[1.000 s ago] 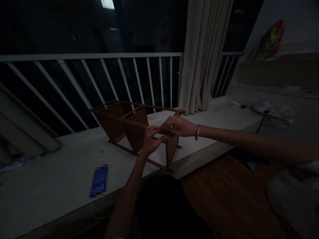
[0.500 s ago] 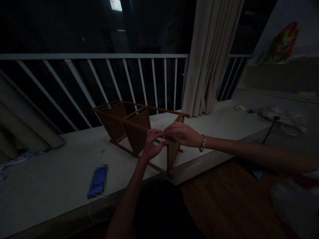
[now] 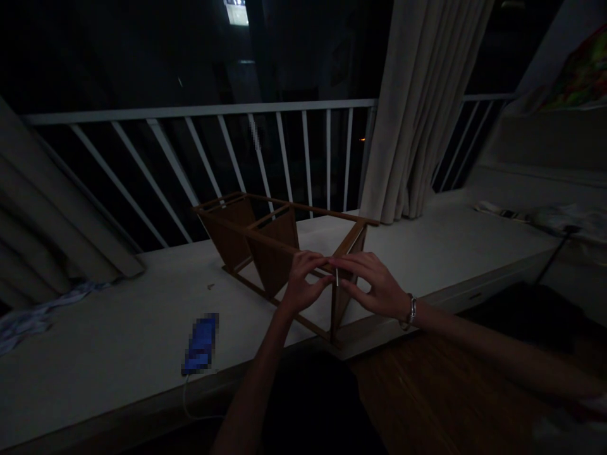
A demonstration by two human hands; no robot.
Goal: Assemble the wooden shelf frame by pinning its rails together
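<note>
A brown wooden shelf rack (image 3: 275, 239) lies on its side on the white window ledge, its flat boards standing upright. At its near right corner, my left hand (image 3: 306, 283) is closed, thumb and fingers around the end of the upper rail. My right hand (image 3: 372, 281) comes in from the other side, a bracelet (image 3: 412, 309) on its wrist. Its fingertips pinch a short, thin, pale rod (image 3: 337, 276) that points down at the same corner. The fingers of both hands almost meet there and hide the joint. Whether the rod is a hex key I cannot tell.
A blurred-out blue object (image 3: 202, 344) with a white cable lies on the white ledge (image 3: 118, 354). A tiny piece (image 3: 210, 287) lies near the rack. Behind run a white railing (image 3: 199, 112) and a curtain (image 3: 417, 114). Cloth (image 3: 47, 316) lies at left.
My right hand has turned and its fingers have shifted, so the thin rod now shows upright below them. My left hand stays at the corner. The view has swung slightly left.
</note>
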